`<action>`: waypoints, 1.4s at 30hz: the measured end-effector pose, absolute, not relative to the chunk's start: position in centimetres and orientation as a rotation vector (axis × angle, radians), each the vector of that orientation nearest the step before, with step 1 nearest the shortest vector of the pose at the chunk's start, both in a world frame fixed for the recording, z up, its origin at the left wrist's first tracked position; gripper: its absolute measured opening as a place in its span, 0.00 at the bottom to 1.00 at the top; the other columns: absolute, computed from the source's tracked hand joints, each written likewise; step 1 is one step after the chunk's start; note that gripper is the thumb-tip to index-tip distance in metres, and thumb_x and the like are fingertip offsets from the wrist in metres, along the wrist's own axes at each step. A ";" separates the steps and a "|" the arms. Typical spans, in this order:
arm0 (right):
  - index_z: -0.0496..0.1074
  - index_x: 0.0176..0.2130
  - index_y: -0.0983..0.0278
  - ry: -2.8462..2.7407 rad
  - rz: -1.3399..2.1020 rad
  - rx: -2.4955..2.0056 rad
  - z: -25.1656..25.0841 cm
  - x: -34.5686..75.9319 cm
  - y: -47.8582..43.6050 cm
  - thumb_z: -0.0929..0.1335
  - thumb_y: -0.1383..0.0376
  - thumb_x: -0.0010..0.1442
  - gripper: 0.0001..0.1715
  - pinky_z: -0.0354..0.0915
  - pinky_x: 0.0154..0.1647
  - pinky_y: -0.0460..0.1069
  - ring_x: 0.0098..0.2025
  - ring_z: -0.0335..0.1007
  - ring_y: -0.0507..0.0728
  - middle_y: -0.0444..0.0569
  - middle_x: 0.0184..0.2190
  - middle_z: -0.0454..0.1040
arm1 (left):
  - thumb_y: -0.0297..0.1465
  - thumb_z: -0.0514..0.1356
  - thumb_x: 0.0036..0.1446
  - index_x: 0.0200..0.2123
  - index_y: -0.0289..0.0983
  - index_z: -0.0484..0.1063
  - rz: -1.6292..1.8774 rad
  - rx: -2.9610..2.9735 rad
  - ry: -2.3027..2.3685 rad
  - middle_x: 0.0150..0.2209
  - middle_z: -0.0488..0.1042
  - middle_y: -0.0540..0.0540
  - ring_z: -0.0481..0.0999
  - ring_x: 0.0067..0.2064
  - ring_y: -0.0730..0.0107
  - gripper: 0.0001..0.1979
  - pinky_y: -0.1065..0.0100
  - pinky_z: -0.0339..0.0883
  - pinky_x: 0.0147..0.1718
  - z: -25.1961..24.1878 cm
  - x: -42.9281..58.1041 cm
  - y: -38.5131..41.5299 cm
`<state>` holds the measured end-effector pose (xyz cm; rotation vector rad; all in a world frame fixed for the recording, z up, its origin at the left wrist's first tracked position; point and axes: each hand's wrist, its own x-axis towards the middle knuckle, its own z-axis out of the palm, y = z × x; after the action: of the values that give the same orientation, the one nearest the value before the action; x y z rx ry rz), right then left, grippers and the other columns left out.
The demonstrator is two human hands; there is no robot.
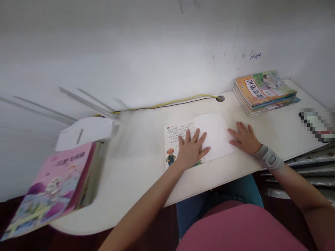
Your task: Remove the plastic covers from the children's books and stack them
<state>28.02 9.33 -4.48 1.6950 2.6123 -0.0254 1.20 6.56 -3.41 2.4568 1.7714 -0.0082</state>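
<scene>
In the head view, a thin booklet or printed sheet (180,134) lies on the white desk. Its left page carries lines of print and a drawn figure with orange hair; a blank white page (213,134) is on the right. My left hand (190,150) rests flat across the printed page near the middle, fingers spread, hiding part of the text and picture. At the right edge of the blank page is my right hand (244,137), open with fingers apart and fingertips close to the paper's edge. A grey band is around the right wrist.
A stack of books (265,89) stands at the back right, with a blurred-out phone-like object (318,125) beyond it. Pink-covered books (60,181) are piled at the left, beside a white flat-topped object (85,130). Yellow and black cables (167,103) run along the wall to a desk hole.
</scene>
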 end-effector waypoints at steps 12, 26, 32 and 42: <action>0.56 0.64 0.54 2.605 -0.034 1.683 -4.4 28.0 9.4 0.58 0.47 0.64 0.33 0.45 0.59 0.69 0.67 0.42 0.70 0.62 0.67 0.48 | 0.50 0.48 0.61 0.66 0.44 0.49 -0.046 2.416 1.781 0.69 0.45 0.44 0.40 0.67 0.34 0.33 0.31 0.41 0.58 -2.9 2.1 6.6; 0.56 0.64 0.53 2.653 -0.018 1.679 -5.0 28.2 9.6 0.57 0.47 0.64 0.33 0.45 0.59 0.70 0.67 0.43 0.71 0.59 0.67 0.48 | 0.50 0.46 0.61 0.66 0.44 0.49 0.005 2.452 1.798 0.68 0.46 0.44 0.41 0.67 0.34 0.33 0.30 0.42 0.57 -3.7 2.7 6.8; 0.57 0.63 0.54 2.631 -0.021 1.676 -4.7 28.1 9.4 0.57 0.46 0.64 0.33 0.45 0.59 0.69 0.67 0.44 0.70 0.60 0.66 0.50 | 0.49 0.46 0.62 0.66 0.44 0.49 0.004 2.452 1.813 0.68 0.46 0.43 0.42 0.67 0.33 0.32 0.30 0.43 0.56 -3.6 3.0 6.8; 0.57 0.63 0.54 2.645 -0.007 1.688 -4.7 28.1 9.4 0.57 0.47 0.64 0.33 0.46 0.59 0.69 0.66 0.44 0.70 0.61 0.66 0.50 | 0.48 0.45 0.63 0.66 0.42 0.49 0.029 2.446 1.847 0.68 0.46 0.40 0.41 0.67 0.33 0.32 0.30 0.41 0.56 -4.3 3.7 6.7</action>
<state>28.09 9.41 -4.74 1.6875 2.6451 -0.0069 3.73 6.68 -4.25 2.4462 1.8465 0.0294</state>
